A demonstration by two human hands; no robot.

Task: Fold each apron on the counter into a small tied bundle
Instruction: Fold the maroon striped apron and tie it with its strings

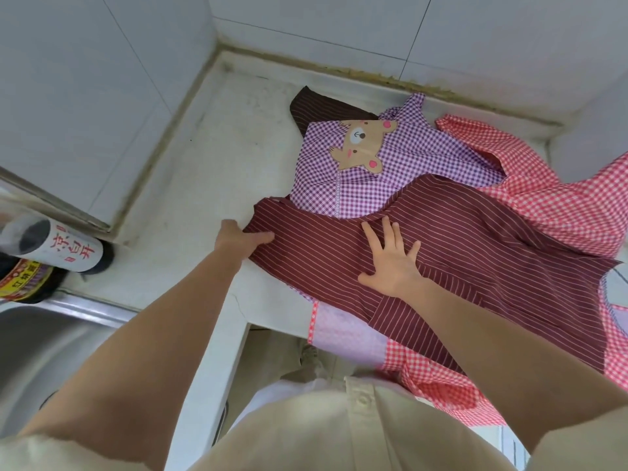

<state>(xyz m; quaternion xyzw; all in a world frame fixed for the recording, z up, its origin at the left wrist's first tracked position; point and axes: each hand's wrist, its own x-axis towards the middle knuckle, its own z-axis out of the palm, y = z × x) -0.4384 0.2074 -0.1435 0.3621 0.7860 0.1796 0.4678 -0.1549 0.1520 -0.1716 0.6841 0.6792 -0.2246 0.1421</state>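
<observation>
A maroon apron with thin white stripes (469,246) lies spread on top of the pile on the counter (210,171). My left hand (243,237) grips its left edge, thumb on top of the cloth. Flat on the middle of the same apron lies my right hand (390,260), fingers straight and spread. Under it lie a purple checked apron with a bear patch (367,161), a red checked apron (550,195) and a dark brown striped one (316,107) at the back.
Two dark sauce bottles (51,253) stand at the left by the steel sink (44,351). Tiled walls close the counter at the back and left. Apron cloth hangs over the front counter edge (238,334).
</observation>
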